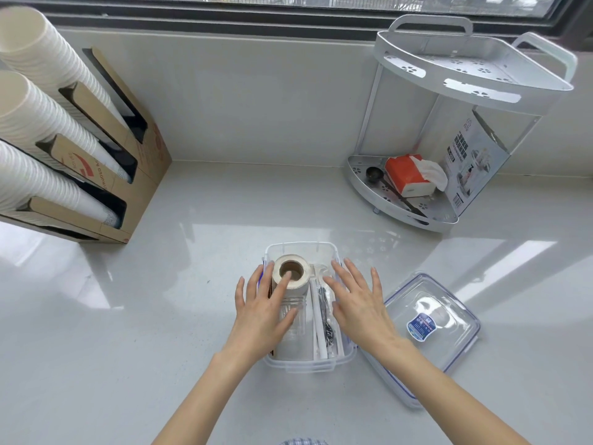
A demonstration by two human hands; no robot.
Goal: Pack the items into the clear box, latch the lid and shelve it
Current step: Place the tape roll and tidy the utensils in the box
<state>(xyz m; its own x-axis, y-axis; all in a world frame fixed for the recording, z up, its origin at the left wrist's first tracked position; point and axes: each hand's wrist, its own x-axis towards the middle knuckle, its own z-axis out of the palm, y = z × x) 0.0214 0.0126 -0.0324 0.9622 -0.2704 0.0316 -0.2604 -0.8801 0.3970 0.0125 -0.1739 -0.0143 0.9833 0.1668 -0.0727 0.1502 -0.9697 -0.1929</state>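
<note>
The clear box (300,247) stands open on the counter in front of me. Inside stand a white paper roll (296,285) with a brown core, a clear jar (293,329) and several wrapped white utensils (322,319). My left hand (261,311) lies flat over the jar, its fingertips touching the roll. My right hand (359,303) hovers with spread fingers over the box's right side. Neither hand grips anything. The clear lid (449,348), with blue seals and a blue label, lies flat to the right of the box.
A white two-tier corner shelf (475,88) stands at the back right; its lower tier holds an orange tissue pack (406,176), a black scoop and a printed box. A cardboard holder (141,187) with stacks of white paper cups sits at the left. The window wall is behind.
</note>
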